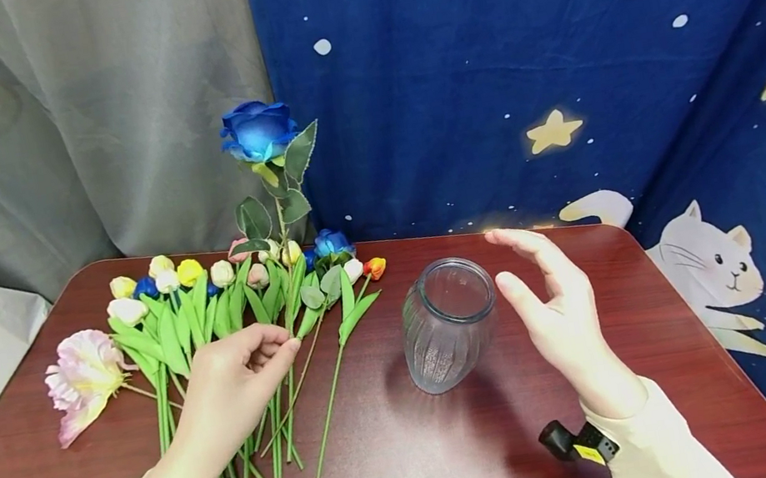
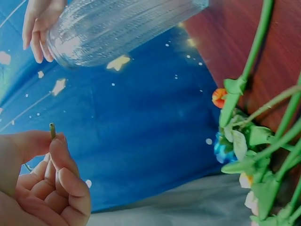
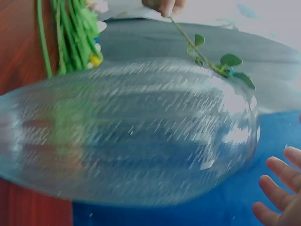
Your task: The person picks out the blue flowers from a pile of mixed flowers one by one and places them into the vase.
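Between thumb and fingertips, my left hand (image 1: 241,373) pinches the stem of a blue rose (image 1: 258,131), which stands upright above the other flowers. In the left wrist view the stem's cut end (image 2: 52,128) pokes out of the pinch. A ribbed clear glass vase (image 1: 450,329) stands on the table, its mouth upward. Just right of its rim is my right hand (image 1: 562,310), fingers spread and holding nothing. The right wrist view shows the vase (image 3: 136,136) large, with the right hand's fingers (image 3: 277,183) near its mouth.
Artificial tulips (image 1: 196,304) in several colours lie on the brown table (image 1: 407,472), left of the vase. Among them is another blue rose (image 1: 333,243). A pink-and-white flower (image 1: 87,377) lies at the far left. Grey and blue curtains hang behind the table.
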Action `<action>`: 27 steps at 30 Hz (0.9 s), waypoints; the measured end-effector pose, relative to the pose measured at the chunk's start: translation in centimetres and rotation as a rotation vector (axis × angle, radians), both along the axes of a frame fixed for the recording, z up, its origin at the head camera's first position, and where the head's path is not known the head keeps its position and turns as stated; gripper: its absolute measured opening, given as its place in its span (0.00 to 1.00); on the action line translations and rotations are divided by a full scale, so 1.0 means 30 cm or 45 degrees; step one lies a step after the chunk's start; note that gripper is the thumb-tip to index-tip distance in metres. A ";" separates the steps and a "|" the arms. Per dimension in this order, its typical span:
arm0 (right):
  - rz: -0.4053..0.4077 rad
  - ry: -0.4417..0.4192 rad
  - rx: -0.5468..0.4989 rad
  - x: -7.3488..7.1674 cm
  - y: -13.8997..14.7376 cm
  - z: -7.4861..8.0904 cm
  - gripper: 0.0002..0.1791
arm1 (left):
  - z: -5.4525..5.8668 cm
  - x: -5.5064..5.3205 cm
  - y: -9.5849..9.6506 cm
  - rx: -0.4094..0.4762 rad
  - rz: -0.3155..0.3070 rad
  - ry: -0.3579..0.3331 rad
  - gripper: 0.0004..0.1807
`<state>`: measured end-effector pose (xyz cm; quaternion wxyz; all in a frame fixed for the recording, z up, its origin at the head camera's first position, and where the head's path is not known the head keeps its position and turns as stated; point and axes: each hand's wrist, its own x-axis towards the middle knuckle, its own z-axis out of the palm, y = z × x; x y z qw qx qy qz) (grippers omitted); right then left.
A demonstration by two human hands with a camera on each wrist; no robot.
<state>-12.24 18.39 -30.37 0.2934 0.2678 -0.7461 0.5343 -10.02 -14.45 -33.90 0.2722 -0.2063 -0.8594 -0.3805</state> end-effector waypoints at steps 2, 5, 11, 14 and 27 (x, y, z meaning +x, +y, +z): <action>-0.005 0.021 -0.028 0.008 -0.022 0.020 0.18 | 0.008 0.005 0.010 0.007 -0.014 0.023 0.09; -0.022 0.036 -0.039 0.018 -0.052 0.048 0.15 | 0.017 0.011 0.024 0.017 -0.035 0.058 0.09; -0.042 -0.010 -0.012 0.029 -0.110 0.095 0.13 | 0.027 0.024 0.049 0.033 -0.071 0.114 0.09; -0.022 -0.043 -0.018 0.031 -0.140 0.106 0.12 | 0.032 0.031 0.061 0.042 -0.090 0.145 0.10; 0.061 -0.238 -0.018 0.023 -0.253 0.125 0.09 | 0.033 0.053 0.127 0.079 -0.181 0.261 0.10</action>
